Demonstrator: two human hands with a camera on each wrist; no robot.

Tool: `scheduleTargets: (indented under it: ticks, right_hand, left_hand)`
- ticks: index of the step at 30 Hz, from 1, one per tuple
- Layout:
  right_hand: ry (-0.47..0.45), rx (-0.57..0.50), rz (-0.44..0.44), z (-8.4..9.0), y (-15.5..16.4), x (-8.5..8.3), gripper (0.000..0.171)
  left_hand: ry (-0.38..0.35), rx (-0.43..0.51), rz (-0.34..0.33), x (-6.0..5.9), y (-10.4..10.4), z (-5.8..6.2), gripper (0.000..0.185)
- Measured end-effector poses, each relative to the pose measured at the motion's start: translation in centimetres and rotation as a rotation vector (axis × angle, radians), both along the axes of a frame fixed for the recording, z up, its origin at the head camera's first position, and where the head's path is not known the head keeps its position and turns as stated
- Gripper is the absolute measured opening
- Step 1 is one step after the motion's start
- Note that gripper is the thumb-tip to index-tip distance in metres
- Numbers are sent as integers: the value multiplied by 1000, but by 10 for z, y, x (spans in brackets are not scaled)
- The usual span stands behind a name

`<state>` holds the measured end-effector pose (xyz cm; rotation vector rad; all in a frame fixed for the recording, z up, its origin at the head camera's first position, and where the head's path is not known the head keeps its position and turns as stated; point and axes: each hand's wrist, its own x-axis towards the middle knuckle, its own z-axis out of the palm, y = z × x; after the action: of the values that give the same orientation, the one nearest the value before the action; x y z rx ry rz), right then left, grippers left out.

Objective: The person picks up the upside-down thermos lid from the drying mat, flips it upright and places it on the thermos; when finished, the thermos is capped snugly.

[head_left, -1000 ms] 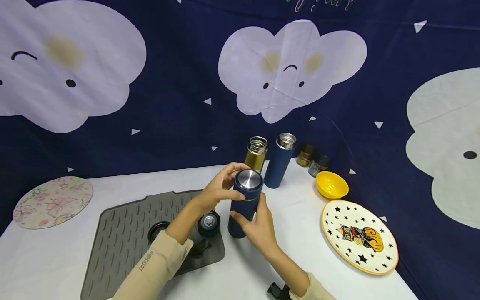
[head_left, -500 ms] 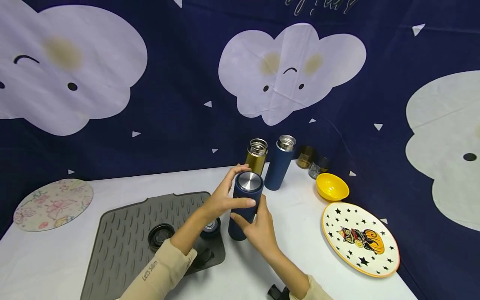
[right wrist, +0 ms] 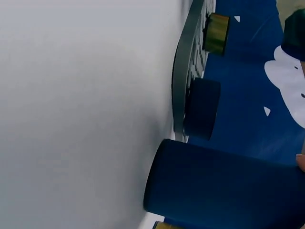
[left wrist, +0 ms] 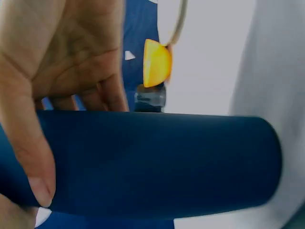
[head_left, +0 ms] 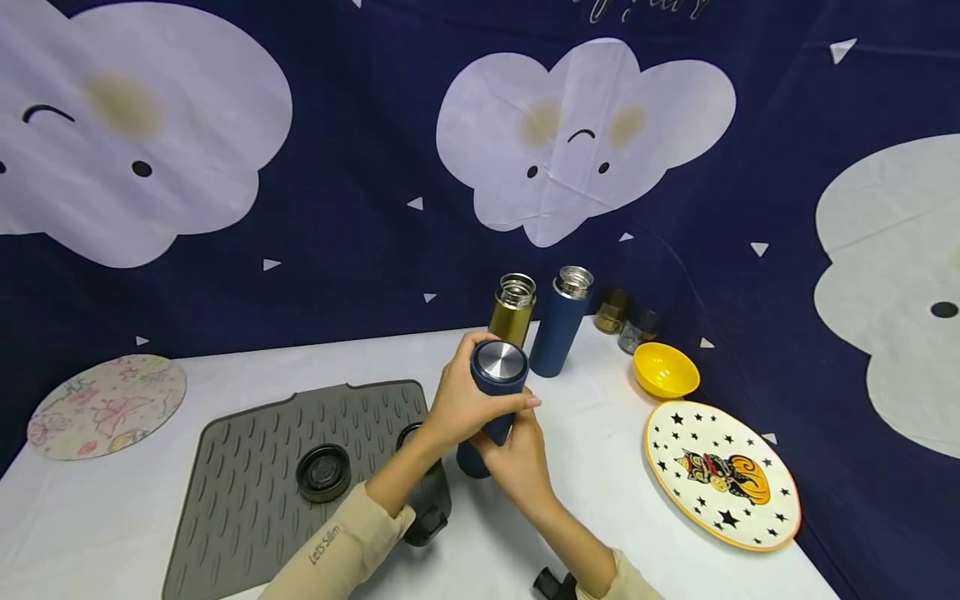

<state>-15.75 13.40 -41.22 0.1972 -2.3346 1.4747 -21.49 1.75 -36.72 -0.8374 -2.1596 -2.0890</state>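
Left hand: the left hand (head_left: 465, 400) wraps the upper body and cap of the capped dark-blue steel flask (head_left: 491, 400).
Right hand: the right hand (head_left: 517, 458) grips its lower body.
Flask: upright at the grey ribbed silicone mat's (head_left: 247, 483) right edge.
Behind: open gold flask (head_left: 512, 310), open blue flask (head_left: 558, 325).
Right: yellow bowl (head_left: 664, 371), star-patterned plate (head_left: 722, 475).

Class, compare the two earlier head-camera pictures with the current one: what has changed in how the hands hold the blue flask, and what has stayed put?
The left hand slid from the capped blue flask's lid rim down round its upper body, fingers wrapping tighter. The right hand kept gripping the lower body. The flask stayed upright in place; the gold flask, open blue flask, yellow bowl and star plate did not move.
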Motion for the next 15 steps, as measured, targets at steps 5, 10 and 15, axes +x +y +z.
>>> scheduleTargets:
  ticks: [5,10,15]
  right_hand:
    - [-35,-1,-12,2,1,-1,71]
    - [-27,-13,7,1,1,-2,71]
    - [9,14,-5,0,1,-1,60]
  left_hand:
    - [-93,90,-366,-26,-11,-1,64]
    - [-96,168,-406,-26,-15,-5,88]
    - [87,23,163,4,9,-9,93]
